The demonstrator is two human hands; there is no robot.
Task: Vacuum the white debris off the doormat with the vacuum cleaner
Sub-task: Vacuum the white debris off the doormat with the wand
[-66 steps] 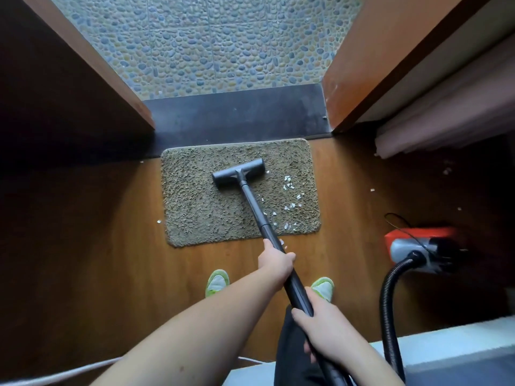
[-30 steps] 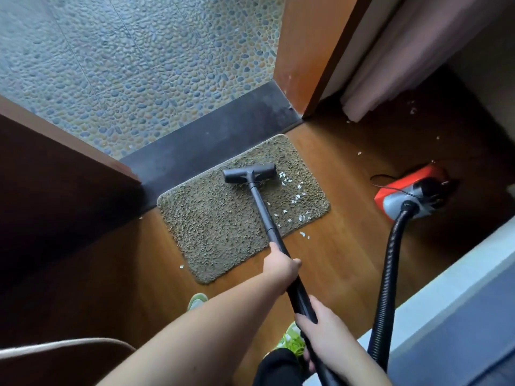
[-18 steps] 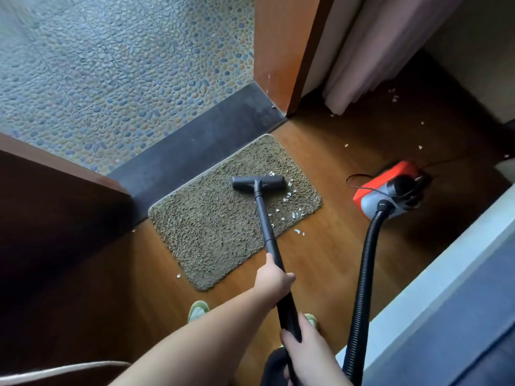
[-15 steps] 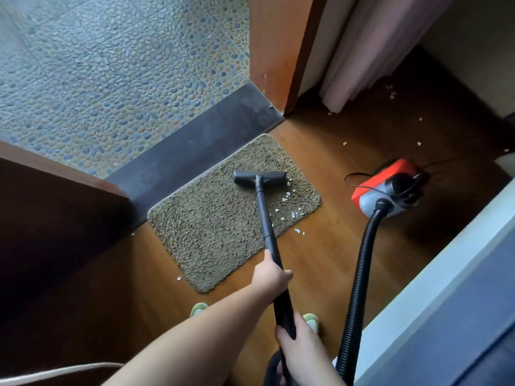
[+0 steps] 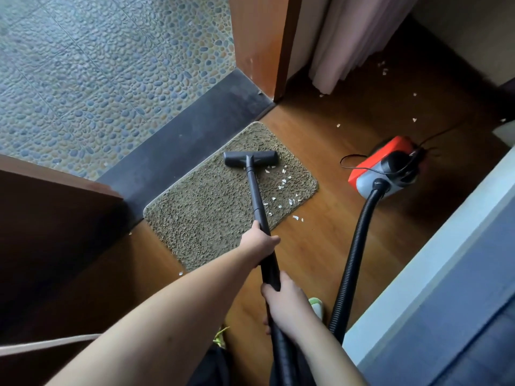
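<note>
The white debris (image 5: 282,183), a scatter of small pale flakes, lies on the right-hand part of the shaggy olive-brown doormat (image 5: 206,207), which is set on the brown wooden floor (image 5: 320,246) against the dark grey threshold strip (image 5: 195,129); a few flakes rest just off the mat's edge. The black T-shaped floor nozzle (image 5: 250,158) is pressed on the mat's far edge, just beside the nearest flakes. The black vacuum wand (image 5: 257,201) is held in both grips: the left hand (image 5: 259,242) is wrapped round it further down, the right hand (image 5: 284,300) nearer the body. The red and grey canister vacuum (image 5: 384,168) stands on the floor to the right, joined by a ribbed black hose (image 5: 354,252). The suction pass is judged part done. Next, the nozzle is best shifted right and drawn back through the flakes.
</note>
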